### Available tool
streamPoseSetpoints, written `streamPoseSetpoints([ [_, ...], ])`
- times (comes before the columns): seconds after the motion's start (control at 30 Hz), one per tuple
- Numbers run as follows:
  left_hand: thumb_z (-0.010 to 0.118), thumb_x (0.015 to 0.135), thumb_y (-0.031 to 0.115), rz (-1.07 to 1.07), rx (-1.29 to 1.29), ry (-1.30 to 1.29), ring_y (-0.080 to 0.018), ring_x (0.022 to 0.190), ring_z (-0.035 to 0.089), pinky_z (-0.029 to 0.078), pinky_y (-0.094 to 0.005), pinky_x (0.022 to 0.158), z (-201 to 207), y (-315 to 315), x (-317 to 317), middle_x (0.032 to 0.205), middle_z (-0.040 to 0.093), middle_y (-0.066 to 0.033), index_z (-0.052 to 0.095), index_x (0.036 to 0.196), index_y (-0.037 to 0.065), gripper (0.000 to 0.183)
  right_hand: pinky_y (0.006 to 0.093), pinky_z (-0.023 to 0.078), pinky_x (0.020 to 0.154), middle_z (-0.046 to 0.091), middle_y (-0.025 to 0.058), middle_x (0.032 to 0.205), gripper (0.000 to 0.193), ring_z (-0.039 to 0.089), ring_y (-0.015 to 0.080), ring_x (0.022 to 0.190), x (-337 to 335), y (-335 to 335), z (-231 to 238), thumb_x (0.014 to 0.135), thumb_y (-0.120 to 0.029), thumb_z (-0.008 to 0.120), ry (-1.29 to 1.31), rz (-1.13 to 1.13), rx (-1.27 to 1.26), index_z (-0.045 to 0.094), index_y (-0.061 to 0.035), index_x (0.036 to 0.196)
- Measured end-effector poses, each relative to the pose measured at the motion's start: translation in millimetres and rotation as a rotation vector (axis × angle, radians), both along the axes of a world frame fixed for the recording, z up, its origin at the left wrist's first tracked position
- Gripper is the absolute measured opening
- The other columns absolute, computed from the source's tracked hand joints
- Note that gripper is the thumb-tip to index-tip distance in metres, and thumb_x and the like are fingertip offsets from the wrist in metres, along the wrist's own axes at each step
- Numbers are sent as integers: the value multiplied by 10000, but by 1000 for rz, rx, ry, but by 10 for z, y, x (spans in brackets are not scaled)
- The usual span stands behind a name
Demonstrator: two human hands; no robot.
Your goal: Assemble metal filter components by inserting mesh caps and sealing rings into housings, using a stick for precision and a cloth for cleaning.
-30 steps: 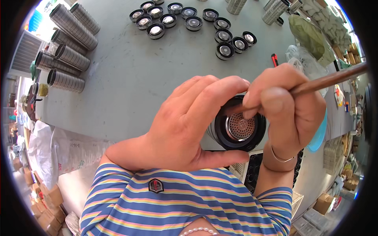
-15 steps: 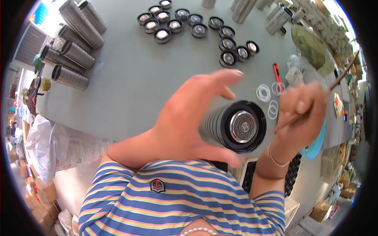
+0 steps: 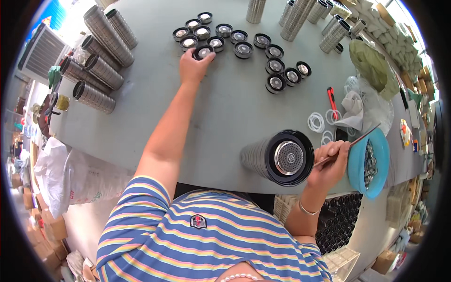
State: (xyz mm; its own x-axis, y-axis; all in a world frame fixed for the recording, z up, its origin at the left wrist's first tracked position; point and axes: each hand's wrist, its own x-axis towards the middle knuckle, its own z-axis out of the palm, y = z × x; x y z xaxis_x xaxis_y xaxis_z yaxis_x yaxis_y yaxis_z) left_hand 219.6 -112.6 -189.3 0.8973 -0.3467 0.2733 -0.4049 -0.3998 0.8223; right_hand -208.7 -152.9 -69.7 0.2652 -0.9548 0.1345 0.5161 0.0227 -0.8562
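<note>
My left hand (image 3: 193, 68) reaches to the far middle of the table, its thumb and fingers round a black-rimmed round cap (image 3: 203, 52) with a silvery centre. Beside that cap lie several similar caps (image 3: 243, 50) in a loose group. In front of me stands a tall ribbed stack (image 3: 253, 160), topped by a black ring with a perforated metal disc (image 3: 289, 158) in it. My right hand (image 3: 327, 164) is closed round a thin brown stick (image 3: 364, 135), just right of the stack's top. The stick's far end slants up over a blue bowl (image 3: 381, 162) of small metal pieces.
Ribbed metallic stacks (image 3: 104, 73) stand at the left, with more at the back (image 3: 298, 21). Clear rings (image 3: 315, 122), a red cutter (image 3: 332, 102) and plastic bags (image 3: 376, 105) lie at the right. A crate of black parts (image 3: 339, 218) sits below the table edge.
My left hand has left the near stack and moved far forward onto a cap. My right hand has come down and left with the stick, uncovering the blue bowl. The view has shifted slightly.
</note>
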Motion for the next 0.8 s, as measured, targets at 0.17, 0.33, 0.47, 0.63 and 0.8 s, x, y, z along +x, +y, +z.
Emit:
streamPoseSetpoints([
  [0.17, 823, 819, 320, -746, -741, 408, -159, 1056, 689, 527, -299, 942, 1434, 589, -1149, 1163, 729, -105, 645, 1303, -49, 634, 268, 223, 435, 401, 5, 575, 408, 282, 88, 445, -172, -108, 21, 1111, -334, 458, -42, -41, -91, 451, -103, 774],
  [0.33, 926, 593, 434, -1223, -303, -287, -291, 1075, 667, 523, -402, 957, 2392, 1044, -1868, 1177, 692, -188, 649, 1238, -94, 879, 267, 246, 459, 424, 5, 627, 454, 300, 94, 481, -37, -122, 312, 1108, -419, 459, -200, -61, -111, 487, -96, 789],
  [0.47, 932, 639, 341, -1094, -216, -344, -318, 1073, 649, 527, -404, 928, 2168, 1036, -2094, 1203, 674, -170, 640, 1253, -57, 789, 250, 234, 463, 389, -11, 636, 475, 273, 82, 485, -1, -46, 715, 1114, -460, 408, -258, -72, -363, 480, -92, 822],
  [0.63, 935, 653, 314, -1115, -214, -281, -313, 1091, 636, 528, -404, 928, 2146, 1076, -2167, 1249, 650, -179, 572, 1338, -59, 861, 272, 327, 442, 429, 41, 694, 539, 370, 144, 504, 204, 142, 1050, 1106, -530, 339, 128, -370, -847, 451, -74, 841],
  [0.8, 933, 670, 262, -1217, -343, -242, -300, 1135, 621, 503, -392, 984, 2068, 963, -2166, 1315, 618, -180, 478, 1415, -73, 935, 301, 411, 508, 557, 55, 767, 406, 488, 183, 569, -9, -111, 1259, 1131, -309, 359, 299, -195, -928, 491, -41, 857],
])
